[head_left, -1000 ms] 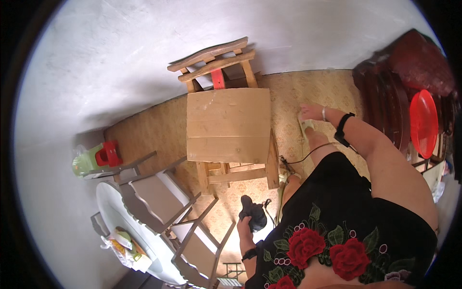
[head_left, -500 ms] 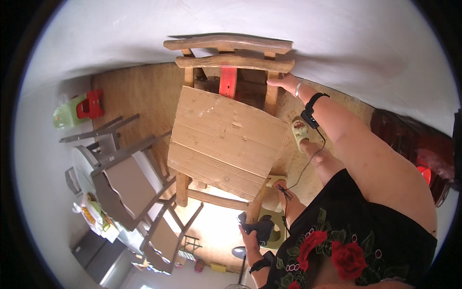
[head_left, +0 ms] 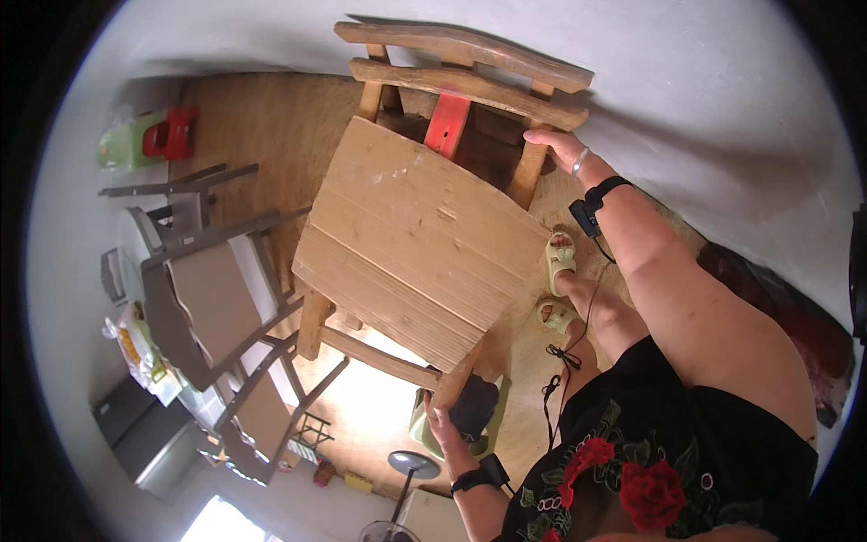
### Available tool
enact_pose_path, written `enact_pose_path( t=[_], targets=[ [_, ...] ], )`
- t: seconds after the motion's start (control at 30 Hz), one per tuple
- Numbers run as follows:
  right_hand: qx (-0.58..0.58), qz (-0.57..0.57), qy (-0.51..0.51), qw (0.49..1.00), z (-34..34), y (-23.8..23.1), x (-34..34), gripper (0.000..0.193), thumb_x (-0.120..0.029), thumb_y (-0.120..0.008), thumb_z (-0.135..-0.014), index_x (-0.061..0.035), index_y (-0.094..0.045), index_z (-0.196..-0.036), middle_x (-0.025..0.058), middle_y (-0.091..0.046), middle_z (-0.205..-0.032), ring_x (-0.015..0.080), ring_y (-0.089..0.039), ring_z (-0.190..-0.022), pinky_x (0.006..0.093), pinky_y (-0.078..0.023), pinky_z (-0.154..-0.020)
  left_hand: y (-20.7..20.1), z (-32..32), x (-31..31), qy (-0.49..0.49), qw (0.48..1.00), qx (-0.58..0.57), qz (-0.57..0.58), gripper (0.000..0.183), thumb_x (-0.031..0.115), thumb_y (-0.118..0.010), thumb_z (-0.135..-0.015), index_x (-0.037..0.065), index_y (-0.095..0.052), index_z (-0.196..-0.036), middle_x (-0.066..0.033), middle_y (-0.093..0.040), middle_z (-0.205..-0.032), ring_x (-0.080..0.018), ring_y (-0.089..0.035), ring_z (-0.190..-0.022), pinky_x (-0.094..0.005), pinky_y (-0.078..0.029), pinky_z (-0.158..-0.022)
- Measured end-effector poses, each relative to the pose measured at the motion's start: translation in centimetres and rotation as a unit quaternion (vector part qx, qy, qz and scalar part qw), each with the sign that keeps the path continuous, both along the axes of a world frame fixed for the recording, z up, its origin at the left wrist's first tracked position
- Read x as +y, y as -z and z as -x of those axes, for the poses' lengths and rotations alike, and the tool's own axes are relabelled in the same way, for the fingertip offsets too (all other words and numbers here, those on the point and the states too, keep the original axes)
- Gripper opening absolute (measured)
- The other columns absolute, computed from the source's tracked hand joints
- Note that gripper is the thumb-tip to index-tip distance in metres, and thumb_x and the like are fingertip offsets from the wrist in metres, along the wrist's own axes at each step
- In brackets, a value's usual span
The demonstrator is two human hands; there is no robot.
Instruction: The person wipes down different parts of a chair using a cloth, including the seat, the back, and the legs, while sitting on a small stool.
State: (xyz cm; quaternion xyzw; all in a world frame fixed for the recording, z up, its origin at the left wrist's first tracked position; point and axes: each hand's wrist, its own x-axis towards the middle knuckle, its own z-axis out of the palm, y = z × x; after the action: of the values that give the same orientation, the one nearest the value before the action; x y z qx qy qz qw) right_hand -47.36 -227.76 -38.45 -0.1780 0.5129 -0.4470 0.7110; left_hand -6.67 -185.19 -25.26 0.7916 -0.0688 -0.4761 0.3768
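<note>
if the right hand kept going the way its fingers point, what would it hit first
The right hand already rests on the wooden chair's back post. Going on, it would probably meet the lower back rail first, though depth is unclear.

The left hand is partly hidden behind the wooden chair's front leg; its fingers cannot be made out. Items on the far tabletop are too small to tell.

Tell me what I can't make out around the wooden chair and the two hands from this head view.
- Left hand: its fingers against the wooden chair's front leg; grip unclear, palm side hidden behind the leg.
- Right hand: fingertips over the back post; the post hides whether they curl round it.
- Chair's far legs: covered by the seat.
- Dark object near the left hand: too small to identify.
</note>
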Motion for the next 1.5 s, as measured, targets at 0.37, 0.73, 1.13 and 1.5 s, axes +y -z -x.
enact_pose_path(
  t=[0.37, 0.73, 1.13, 1.5],
  targets=[
    [0.026, -0.044, -0.03, 0.998, 0.9, 3.8, -1.1, 0.083, -0.037, -0.084, -0.059, -0.0074, -0.052, -0.13, 0.0098, -0.033, -0.149, 0.0215, -0.017, -0.141, 0.0365, -0.006, -0.113, -1.2, 1.3, -2.2, -0.159, 0.981, 0.094, 0.063, 0.055, 0.033, -0.063, -0.088, -0.004, -0.049, -0.125, -0.0181, -0.059, -0.112, -0.0286, -0.063, -0.093, -0.0379, -0.055, -0.077],
    [-0.014, -0.007, 0.029, 0.999, 1.9, -0.4, 2.6, 0.036, -0.017, -0.074, -0.079, -0.0082, -0.059, -0.111, 0.0025, -0.061, -0.106, 0.0192, -0.057, -0.102, 0.0359, -0.044, -0.091, -1.3, -0.5, -1.4, -0.123, 0.987, 0.095, 0.037, 0.046, 0.029, -0.068, -0.086, -0.004, -0.056, -0.115, -0.0113, -0.064, -0.103, -0.0207, -0.063, -0.088, -0.0311, -0.053, -0.08],
    [-0.004, -0.007, -0.004, 1.0, 3.0, 0.4, 0.8, 0.039, -0.016, -0.069, -0.082, -0.0083, -0.056, -0.119, 0.0028, -0.06, -0.113, 0.0211, -0.055, -0.108, 0.0378, -0.041, -0.098, 2.2, 2.9, 2.7, -0.1, 0.988, 0.113, 0.017, 0.05, 0.031, -0.07, -0.085, -0.004, -0.056, -0.116, -0.0103, -0.064, -0.104, -0.019, -0.061, -0.091, -0.0316, -0.05, -0.082],
    [-0.051, -0.046, -0.042, 0.997, 5.2, 0.8, 0.2, 0.035, -0.016, -0.069, -0.083, -0.0094, -0.058, -0.116, 0.0035, -0.06, -0.114, 0.0227, -0.054, -0.108, 0.0398, -0.042, -0.097, 1.7, 4.6, 3.0, -0.02, 0.992, 0.093, -0.084, 0.05, 0.035, -0.064, -0.089, -0.001, -0.055, -0.122, -0.0086, -0.063, -0.106, -0.0197, -0.059, -0.095, -0.0333, -0.048, -0.084]
  ],
)
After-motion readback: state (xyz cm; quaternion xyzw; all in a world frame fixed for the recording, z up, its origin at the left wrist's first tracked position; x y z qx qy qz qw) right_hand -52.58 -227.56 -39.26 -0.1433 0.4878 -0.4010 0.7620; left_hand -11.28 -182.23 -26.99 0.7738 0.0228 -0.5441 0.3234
